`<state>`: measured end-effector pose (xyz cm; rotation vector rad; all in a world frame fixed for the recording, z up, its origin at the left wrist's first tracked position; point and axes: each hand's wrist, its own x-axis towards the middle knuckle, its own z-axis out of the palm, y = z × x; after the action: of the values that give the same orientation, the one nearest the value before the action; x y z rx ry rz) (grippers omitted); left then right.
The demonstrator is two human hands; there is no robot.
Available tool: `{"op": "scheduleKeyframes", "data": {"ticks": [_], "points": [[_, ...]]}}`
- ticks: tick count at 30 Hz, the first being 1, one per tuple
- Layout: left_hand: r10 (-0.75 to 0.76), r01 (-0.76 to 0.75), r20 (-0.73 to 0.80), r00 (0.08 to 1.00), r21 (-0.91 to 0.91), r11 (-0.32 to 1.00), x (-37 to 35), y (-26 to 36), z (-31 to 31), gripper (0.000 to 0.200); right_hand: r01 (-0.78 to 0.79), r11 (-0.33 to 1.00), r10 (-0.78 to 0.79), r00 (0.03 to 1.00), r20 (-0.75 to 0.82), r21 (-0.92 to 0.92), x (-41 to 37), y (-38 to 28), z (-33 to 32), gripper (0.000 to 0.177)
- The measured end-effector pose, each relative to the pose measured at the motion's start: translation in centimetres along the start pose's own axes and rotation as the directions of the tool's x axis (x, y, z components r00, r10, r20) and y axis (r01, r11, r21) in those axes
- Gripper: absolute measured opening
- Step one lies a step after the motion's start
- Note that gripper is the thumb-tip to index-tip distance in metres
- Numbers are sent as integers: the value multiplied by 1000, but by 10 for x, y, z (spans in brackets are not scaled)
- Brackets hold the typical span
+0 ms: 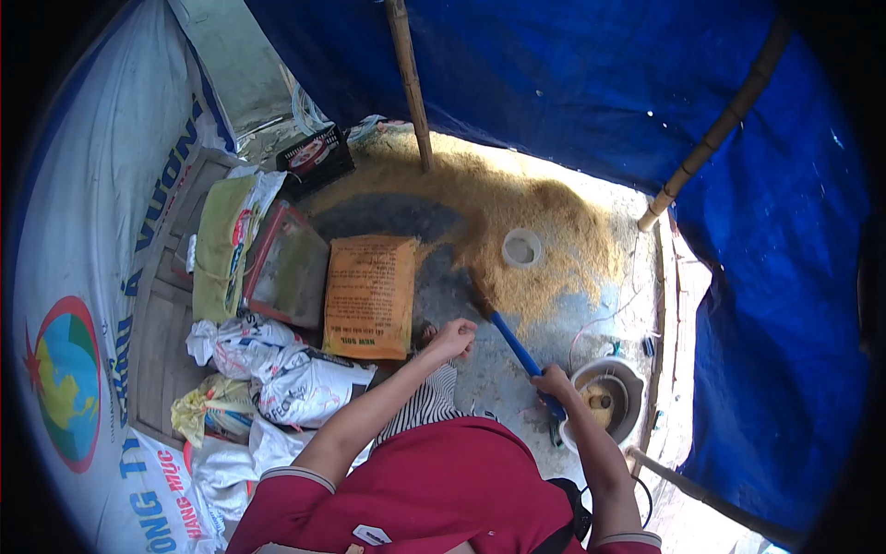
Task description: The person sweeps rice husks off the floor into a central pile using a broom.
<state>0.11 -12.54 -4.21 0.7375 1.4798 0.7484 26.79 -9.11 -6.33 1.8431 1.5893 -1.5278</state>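
Observation:
My right hand (552, 380) is wrapped round the blue handle (517, 343) of a long tool, whose dark far end rests at the edge of a heap of yellowish loose material (554, 217). My left hand (454, 340) is held in front of my body, near the orange printed bag (369, 295); its fingers are curled, and whether anything is in them is too small to tell. A round white container (521, 247) sits in the heap, beyond the tool's far end.
A grey pot (634, 392) stands beside my right hand. On the left are white sacks (309, 388), a red-edged tray (291, 268), a green sack (217, 249) and a black crate (316, 159). Bamboo poles (411, 88) stand before blue tarpaulin (591, 83).

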Motion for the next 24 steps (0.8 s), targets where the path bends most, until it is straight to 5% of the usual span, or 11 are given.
{"op": "scheduleKeyframes", "data": {"ticks": [3, 5, 9, 12, 14, 17, 22, 24], "points": [[-64, 67, 37, 997, -86, 994, 44, 18, -28, 28, 74, 992, -83, 993, -87, -99, -1, -60, -25, 26], [-122, 130, 89, 989, -90, 987, 63, 35, -43, 28, 3, 994, -1, 1000, -21, 107, -3, -110, -39, 28], [-99, 111, 121, 988, -101, 989, 108, 62, -72, 29, 47, 916, -85, 993, 79, 398, 30, -185, -46, 25], [-211, 237, 166, 963, -151, 960, 127, 84, -91, 35, -9, 830, -114, 976, 186, 557, 59, -232, -35, 26], [-276, 361, 264, 924, -365, 858, 142, 93, -100, 41, -44, 773, -129, 966, 224, 633, 83, -259, -27, 25], [-257, 266, 77, 963, -389, 882, 165, 100, -110, 41, -32, 748, -277, 892, 356, 663, 138, -280, -22, 23], [-303, 386, 240, 922, -563, 731, 212, 109, -127, 23, -366, 414, -188, 862, 471, 834, 195, -325, -49, 17], [-333, 391, 204, 921, -474, 789, 226, 125, -127, 22, -334, 453, -201, 865, 460, 826, 213, -322, -63, 13]]}}
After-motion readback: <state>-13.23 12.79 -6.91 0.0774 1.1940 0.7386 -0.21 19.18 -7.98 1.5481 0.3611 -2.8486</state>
